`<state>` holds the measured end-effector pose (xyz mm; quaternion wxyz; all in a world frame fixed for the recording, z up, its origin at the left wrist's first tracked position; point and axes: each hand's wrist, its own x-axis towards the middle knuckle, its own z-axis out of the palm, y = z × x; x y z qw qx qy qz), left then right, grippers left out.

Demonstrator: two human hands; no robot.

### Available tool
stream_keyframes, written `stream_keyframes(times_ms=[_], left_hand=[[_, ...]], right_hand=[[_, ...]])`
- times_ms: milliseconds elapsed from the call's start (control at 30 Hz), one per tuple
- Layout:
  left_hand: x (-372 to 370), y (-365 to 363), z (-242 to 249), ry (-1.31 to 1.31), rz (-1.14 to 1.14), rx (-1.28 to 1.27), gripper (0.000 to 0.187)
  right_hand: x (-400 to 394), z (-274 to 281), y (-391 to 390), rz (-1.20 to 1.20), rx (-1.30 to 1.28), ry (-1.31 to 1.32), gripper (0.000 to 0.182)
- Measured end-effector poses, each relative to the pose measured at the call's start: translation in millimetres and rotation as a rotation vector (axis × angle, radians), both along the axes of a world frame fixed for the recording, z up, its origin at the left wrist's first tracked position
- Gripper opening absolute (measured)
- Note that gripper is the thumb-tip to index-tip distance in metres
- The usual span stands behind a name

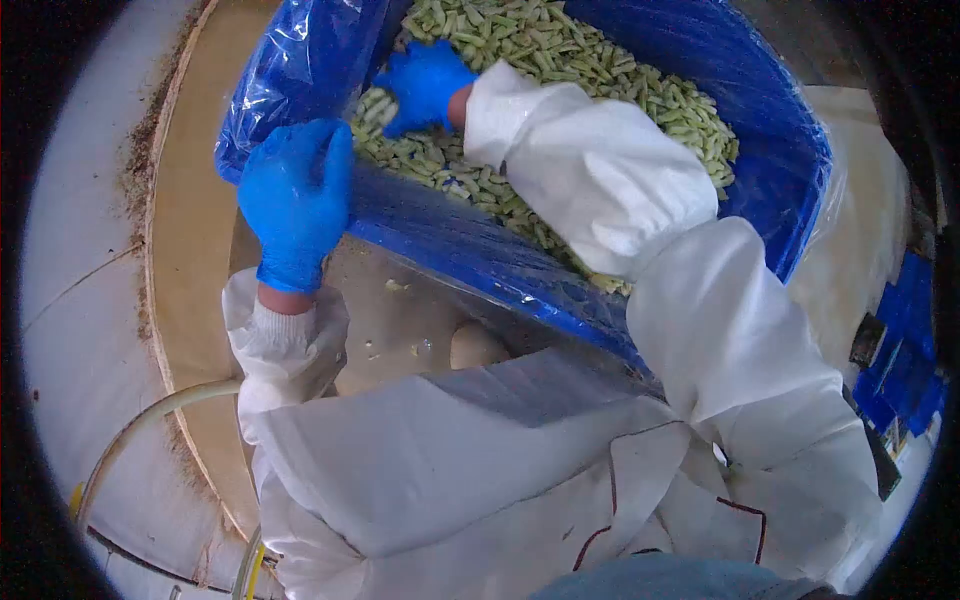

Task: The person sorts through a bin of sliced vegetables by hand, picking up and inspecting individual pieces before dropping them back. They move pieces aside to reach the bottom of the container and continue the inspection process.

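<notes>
A large blue bin (480, 270) with a clear plastic liner holds a heap of pale green cut vegetable pieces (600, 75). My right hand (425, 88), in a blue glove, reaches over the near wall and rests among the pieces at the left end, its fingers spread. Its palm side is hidden. At the bin's near left corner, my gloved left hand (295, 205) has its fingers curled at the lined rim, the thumb lying along the right side. White sleeves cover both arms.
A curved tan board edge (185, 240) with crumbs along it runs down the left. A pale hose (150, 415) loops at lower left. Below the bin is a wet grey-brown surface (385, 320) with small scraps. Blue material (908, 345) lies at far right.
</notes>
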<state>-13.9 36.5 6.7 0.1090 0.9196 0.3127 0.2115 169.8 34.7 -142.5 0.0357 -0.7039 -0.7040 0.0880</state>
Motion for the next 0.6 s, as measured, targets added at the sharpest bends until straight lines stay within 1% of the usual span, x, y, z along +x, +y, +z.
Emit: stream_keyframes(times_ms=[67, 100, 133, 167, 200, 233, 300, 400, 467, 533, 600], left_hand=[[1, 4, 0, -0.032, -0.030, 0.035, 0.015], [3, 5, 1, -0.047, -0.040, 0.036, 0.014], [3, 5, 2, -0.059, -0.046, 0.035, 0.014], [1, 4, 1, -0.069, -0.051, 0.025, 0.014], [-1, 3, 0, -0.060, -0.050, 0.044, 0.014], [-2, 4, -1, -0.053, -0.049, 0.063, 0.014], [-3, 3, -3, -0.032, -0.050, 0.070, 0.014], [-2, 5, -2, -0.021, -0.047, 0.059, 0.014], [0, 4, -3, -0.039, -0.041, 0.054, 0.014], [-1, 6, -6, -0.045, -0.045, 0.066, 0.015], [-2, 5, -7, -0.028, -0.034, 0.055, 0.016]], right_hand=[[-3, -18, -19, 0.047, -0.137, -0.030, 0.067], [-7, -16, -41, 0.086, -0.123, -0.098, 0.065], [-10, 0, -59, 0.133, -0.218, -0.098, 0.062], [-9, 5, -80, 0.179, -0.211, 0.004, 0.060], [-5, 8, -103, 0.234, -0.077, 0.017, 0.060], [-1, 6, -122, 0.250, -0.008, 0.009, 0.060], [15, 20, -153, 0.372, -0.137, 0.029, 0.057], [39, 51, -192, 0.398, -0.211, -0.044, 0.048], [73, 77, -192, 0.240, -0.541, -0.124, 0.040], [105, 99, -182, 0.116, -0.667, -0.345, 0.035], [130, 105, -166, 0.060, -0.611, -0.316, 0.033]])
